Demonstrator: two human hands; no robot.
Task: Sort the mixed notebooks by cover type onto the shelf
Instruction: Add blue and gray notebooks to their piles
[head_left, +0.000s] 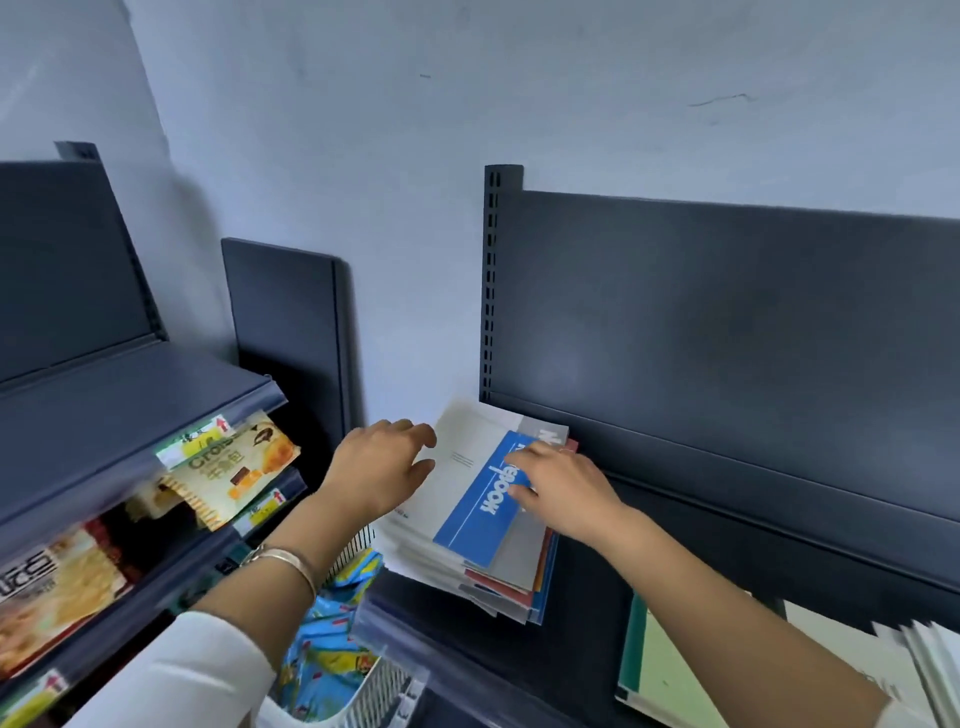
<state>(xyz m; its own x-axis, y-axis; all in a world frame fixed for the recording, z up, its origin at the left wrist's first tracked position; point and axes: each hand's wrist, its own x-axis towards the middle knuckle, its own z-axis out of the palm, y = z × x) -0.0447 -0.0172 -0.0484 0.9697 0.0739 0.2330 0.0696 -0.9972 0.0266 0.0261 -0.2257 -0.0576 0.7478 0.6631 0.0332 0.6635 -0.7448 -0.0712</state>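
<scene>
A mixed stack of notebooks (498, 582) lies at the left end of the dark shelf (587, 639). On top lies a blue notebook (480, 514) with white lettering, beside a pale grey one (462, 467). My left hand (382, 470) hovers at the stack's left edge, its fingers curled over the grey cover; whether they touch it I cannot tell. My right hand (563, 491) rests on the blue notebook with its fingers bent down onto the cover. A green-edged notebook (660, 670) lies on the shelf lower right.
The shelf's dark back panel (727, 322) rises behind the stack. To the left stands another shelf unit (130, 405) with snack packets (234, 467). A white wire basket (363, 696) with blue patterned packs sits below. More white notebooks (930, 654) show at the far right edge.
</scene>
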